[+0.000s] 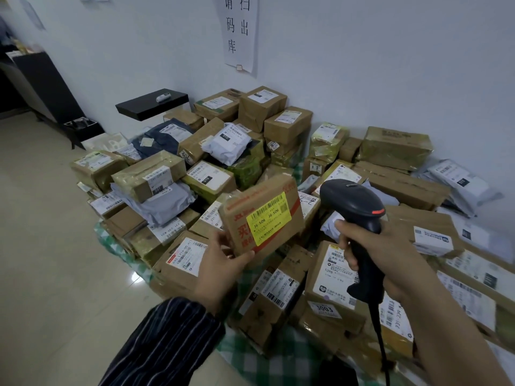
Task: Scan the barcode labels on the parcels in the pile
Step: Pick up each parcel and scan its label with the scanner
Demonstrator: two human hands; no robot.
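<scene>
the step in hand looks like the scan of one parcel taken up from the pile (150, 176): the left hand (223, 263) grasps a brown cardboard parcel (239, 218) by its lower corner, thumb on the front face, and holds it tilted above the heap with its yellow label (269, 218) turned toward the camera. the right hand (387, 254) is wrapped round the handle of a black barcode scanner (356, 204), forefinger forward where a trigger would sit, its cable (379, 330) dropping below that hand. the scanner's head is just right of the held parcel, near it but apart; whether its window faces the label i cannot tell. no beam shows on the label, so the read is probably not yet made. the next move, as i judge it, calls for swinging the scanner's nose leftward onto the barcode strip along the label's top edge, or angling the parcel toward it, with the label steady, then a squeeze of the trigger. beyond and below both hands many more parcels lie on a green checked cloth (278, 363) on the floor (55, 260), so most of the task seems left
</scene>
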